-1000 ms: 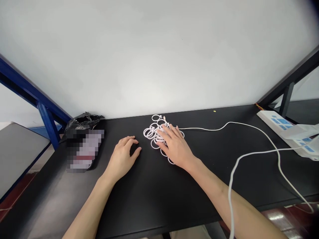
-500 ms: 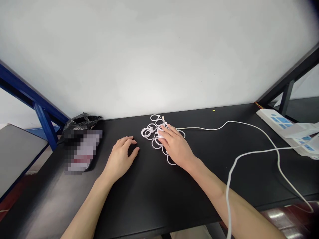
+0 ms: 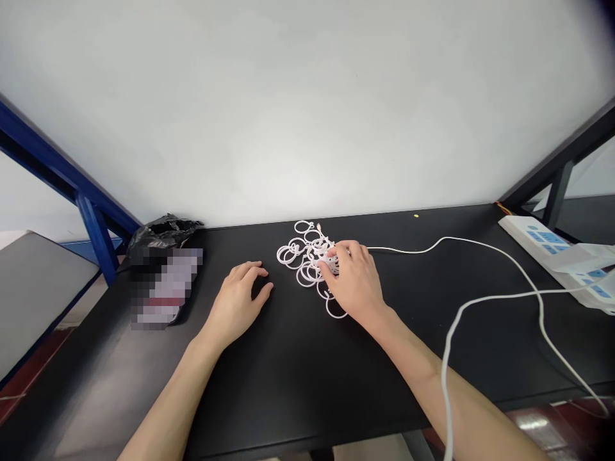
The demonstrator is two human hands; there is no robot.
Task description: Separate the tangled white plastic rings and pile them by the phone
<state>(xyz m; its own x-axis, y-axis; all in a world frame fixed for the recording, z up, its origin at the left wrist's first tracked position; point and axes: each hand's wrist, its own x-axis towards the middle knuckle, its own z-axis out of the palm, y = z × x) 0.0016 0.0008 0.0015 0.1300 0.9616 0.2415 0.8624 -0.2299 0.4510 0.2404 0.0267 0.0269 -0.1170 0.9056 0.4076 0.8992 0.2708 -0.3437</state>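
A pile of thin white rings [image 3: 307, 274], each with a small knob, lies on the black table [image 3: 298, 384]. They look like looped plastic ties; their exact kind is hard to make out. My right hand [image 3: 355, 275] rests over the right side of the pile, fingers bent, thumb apart from the index finger. White rings show in that gap, and its palm hides part of the pile. To the left of the pile, my left hand [image 3: 240, 298] lies on the table with fingers loosely curved and thumb apart, holding nothing.
A white cable [image 3: 446, 239] runs from the pile's right side, and a thicker stretch crosses above my right forearm. At right lies a white power strip [image 3: 538, 240]. A black plastic bag [image 3: 163, 232] and a blurred phone-like object [image 3: 170, 288] sit at left. A wall [image 3: 307, 109] stands behind.
My right hand has drawn slightly to the right across the pile and bent its fingers, uncovering more rings. The view has shifted a little; my left hand stays in place.
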